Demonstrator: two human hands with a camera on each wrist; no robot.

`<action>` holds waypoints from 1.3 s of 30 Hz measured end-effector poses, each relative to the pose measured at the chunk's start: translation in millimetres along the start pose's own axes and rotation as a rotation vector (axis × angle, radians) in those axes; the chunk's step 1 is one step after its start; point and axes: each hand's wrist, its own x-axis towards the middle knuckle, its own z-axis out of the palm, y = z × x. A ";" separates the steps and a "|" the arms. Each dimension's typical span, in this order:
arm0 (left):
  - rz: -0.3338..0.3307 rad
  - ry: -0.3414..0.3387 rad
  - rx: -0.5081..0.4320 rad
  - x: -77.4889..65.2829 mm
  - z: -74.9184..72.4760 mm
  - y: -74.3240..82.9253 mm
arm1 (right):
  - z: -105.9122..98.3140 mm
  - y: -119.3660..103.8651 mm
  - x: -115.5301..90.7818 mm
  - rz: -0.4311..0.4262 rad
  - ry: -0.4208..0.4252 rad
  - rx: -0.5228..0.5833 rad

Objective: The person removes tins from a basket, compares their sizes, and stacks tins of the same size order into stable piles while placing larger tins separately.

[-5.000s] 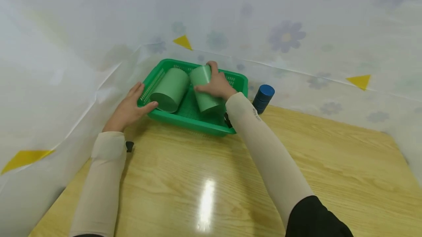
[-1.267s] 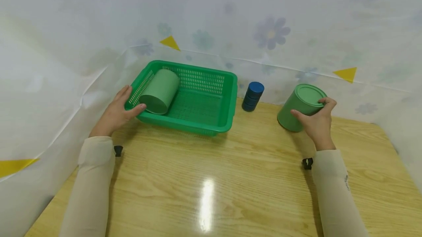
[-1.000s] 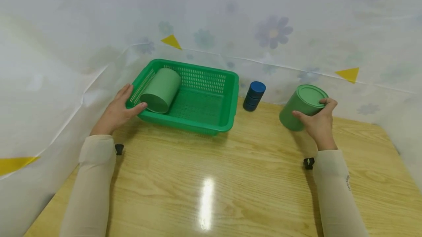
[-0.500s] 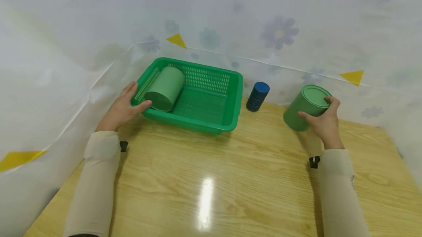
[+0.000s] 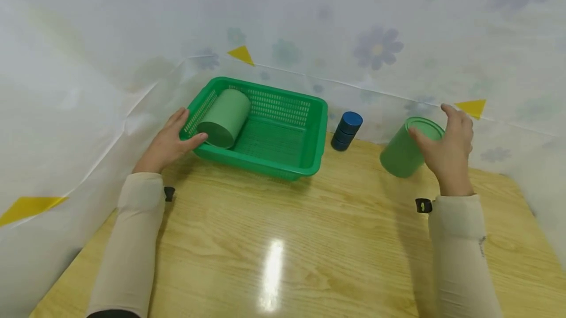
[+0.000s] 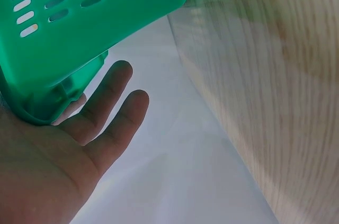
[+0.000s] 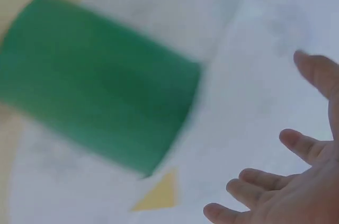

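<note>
My left hand (image 5: pixel 165 150) rests at the near left corner of a green plastic basket (image 5: pixel 261 164). Its thumb touches the rim, and in the left wrist view two straight fingers (image 6: pixel 108 94) extend past the basket's wall. Inside, a light green canister (image 5: pixel 227 114) lies on its side at the left end. A second green canister (image 5: pixel 401 153) stands upright on the table to the right, with a ridged round top. Beside it my right hand (image 5: pixel 451 153) hovers with spread fingers, holding nothing; the right wrist view shows a gap between fingers and canister (image 7: pixel 100 83).
Between basket and standing canister, a stack of dark blue round pieces (image 5: pixel 347 131) stands near the wall. A flowered white sheet (image 5: pixel 309 23) covers the wall behind and at the left, with yellow triangles (image 5: pixel 470 108) on it. The wooden table (image 5: pixel 283 229) spreads out in front.
My right hand has carried one canister out of the basket to the table's right side, then let go and lifted slightly rightward. The left hand has stayed at the basket's corner.
</note>
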 end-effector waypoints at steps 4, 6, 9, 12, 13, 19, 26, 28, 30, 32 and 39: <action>-0.007 0.004 -0.004 -0.3 -0.3 -0.6 | 0.1 -55.3 3.5 -0.143 0.060 0.089; -0.005 0.002 -0.006 0.1 -0.1 -0.3 | 3.5 -80.8 5.8 -0.199 0.049 0.147; -0.002 -0.001 -0.004 1.1 1.1 -0.4 | 13.6 -112.2 10.5 -0.240 -0.036 0.218; -0.002 -0.004 -0.003 2.0 1.5 0.0 | 30.2 -136.4 18.5 -0.272 -0.140 0.253; -0.002 -0.009 -0.002 2.9 2.1 0.2 | 37.0 -143.0 21.2 -0.274 -0.164 0.259; 0.009 -0.025 0.000 7.5 6.9 1.7 | 85.4 -179.0 38.8 -0.223 -0.292 0.235; 0.031 -0.017 -0.004 9.3 9.2 4.6 | 144.1 -202.8 48.9 -0.157 -0.464 0.196; 0.036 -0.018 -0.003 10.2 9.6 6.1 | 160.2 -207.7 50.5 -0.129 -0.501 0.216; 0.041 -0.015 -0.002 10.6 9.0 7.3 | 177.6 -212.3 51.4 -0.081 -0.545 0.246; 0.047 -0.015 0.002 10.3 7.7 7.9 | 197.0 -216.2 50.6 -0.028 -0.585 0.273; 0.019 -0.008 0.034 -11.9 2.2 0.5 | 264.5 -228.1 31.2 0.131 -0.793 0.376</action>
